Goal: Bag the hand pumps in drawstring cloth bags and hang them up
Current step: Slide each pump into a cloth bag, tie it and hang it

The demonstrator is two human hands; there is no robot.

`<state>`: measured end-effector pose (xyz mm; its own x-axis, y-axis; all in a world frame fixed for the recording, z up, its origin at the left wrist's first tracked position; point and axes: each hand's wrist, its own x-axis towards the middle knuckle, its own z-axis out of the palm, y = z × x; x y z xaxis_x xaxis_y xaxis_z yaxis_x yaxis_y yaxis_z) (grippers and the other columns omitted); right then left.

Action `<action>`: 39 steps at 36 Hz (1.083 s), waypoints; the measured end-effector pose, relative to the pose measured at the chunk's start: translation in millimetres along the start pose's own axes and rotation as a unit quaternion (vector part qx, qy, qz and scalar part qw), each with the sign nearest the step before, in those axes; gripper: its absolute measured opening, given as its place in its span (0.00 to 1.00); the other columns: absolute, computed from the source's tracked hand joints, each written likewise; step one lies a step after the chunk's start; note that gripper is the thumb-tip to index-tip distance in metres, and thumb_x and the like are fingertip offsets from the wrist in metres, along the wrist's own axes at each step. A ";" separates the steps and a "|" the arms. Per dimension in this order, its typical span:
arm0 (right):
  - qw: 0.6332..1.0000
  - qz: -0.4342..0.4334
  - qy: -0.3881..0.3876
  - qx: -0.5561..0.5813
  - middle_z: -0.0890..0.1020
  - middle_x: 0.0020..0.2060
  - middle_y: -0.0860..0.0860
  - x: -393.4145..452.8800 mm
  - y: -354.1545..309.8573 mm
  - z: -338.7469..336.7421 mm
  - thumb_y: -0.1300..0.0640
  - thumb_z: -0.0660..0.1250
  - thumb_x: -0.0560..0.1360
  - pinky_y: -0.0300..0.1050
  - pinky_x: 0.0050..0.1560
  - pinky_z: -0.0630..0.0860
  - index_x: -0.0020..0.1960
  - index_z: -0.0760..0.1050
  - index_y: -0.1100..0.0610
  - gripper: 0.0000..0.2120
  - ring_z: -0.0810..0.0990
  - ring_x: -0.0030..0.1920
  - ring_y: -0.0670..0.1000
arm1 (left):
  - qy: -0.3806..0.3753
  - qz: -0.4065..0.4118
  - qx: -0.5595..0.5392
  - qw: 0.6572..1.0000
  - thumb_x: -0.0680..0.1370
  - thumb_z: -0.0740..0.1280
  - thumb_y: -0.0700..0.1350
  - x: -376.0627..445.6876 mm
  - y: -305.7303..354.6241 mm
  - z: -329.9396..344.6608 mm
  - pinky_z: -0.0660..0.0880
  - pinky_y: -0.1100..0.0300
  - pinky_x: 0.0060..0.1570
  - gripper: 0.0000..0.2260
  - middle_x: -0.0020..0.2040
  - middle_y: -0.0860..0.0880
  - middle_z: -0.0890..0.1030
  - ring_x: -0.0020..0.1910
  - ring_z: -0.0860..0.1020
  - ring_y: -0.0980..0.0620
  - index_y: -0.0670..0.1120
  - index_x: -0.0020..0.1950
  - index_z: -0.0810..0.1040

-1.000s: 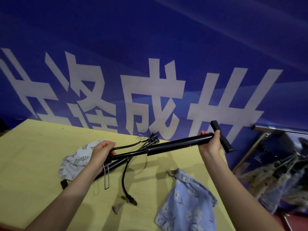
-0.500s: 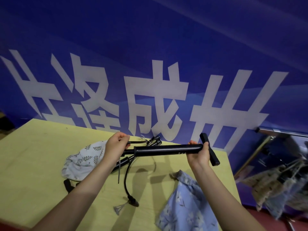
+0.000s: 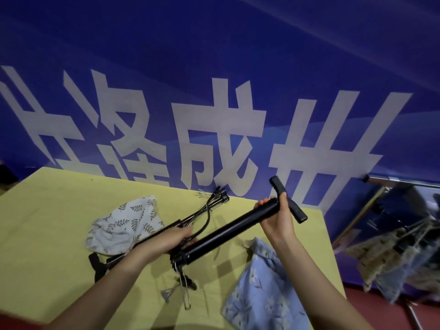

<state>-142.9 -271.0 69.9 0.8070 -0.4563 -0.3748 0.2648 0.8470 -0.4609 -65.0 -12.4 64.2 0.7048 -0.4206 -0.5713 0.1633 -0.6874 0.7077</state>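
A black hand pump (image 3: 228, 231) is held slanted above the yellow table (image 3: 47, 234), its T-handle (image 3: 289, 203) up at the right. My right hand (image 3: 277, 219) grips the barrel just below the handle. My left hand (image 3: 172, 238) grips the low base end, where the hose comes out and a wire foot loop (image 3: 185, 294) dangles. A second black pump (image 3: 204, 208) lies on the table, partly under a white leaf-print cloth bag (image 3: 126, 226). A blue floral cloth bag (image 3: 262, 291) lies at the near right.
A blue banner with large white characters (image 3: 214, 127) stands right behind the table. To the right, past the table edge, a metal rack (image 3: 402, 182) holds several hanging cloth bags (image 3: 392, 256). The floor there is dark red.
The pump went from nearly level to slanted: its base end dropped toward me and the handle end rose. My left hand moved down and nearer with the base.
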 end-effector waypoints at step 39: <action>0.963 0.069 -0.065 -0.251 0.74 0.32 0.56 -25.9 46.4 -9.8 0.38 0.52 0.79 0.47 0.42 0.72 0.50 0.77 0.62 0.29 0.75 0.33 0.53 | 0.099 0.231 -0.160 0.955 0.82 0.59 0.47 20.9 53.5 80.9 0.71 0.60 0.46 0.08 0.39 0.52 0.77 0.39 0.75 0.54 0.47 0.49 0.75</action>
<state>-156.7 -222.5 50.4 0.8843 -0.2824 -0.3718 -0.1131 0.6431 -0.7574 -97.4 -105.8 56.5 0.8644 -0.4928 -0.1002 -0.0158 -0.2258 0.9740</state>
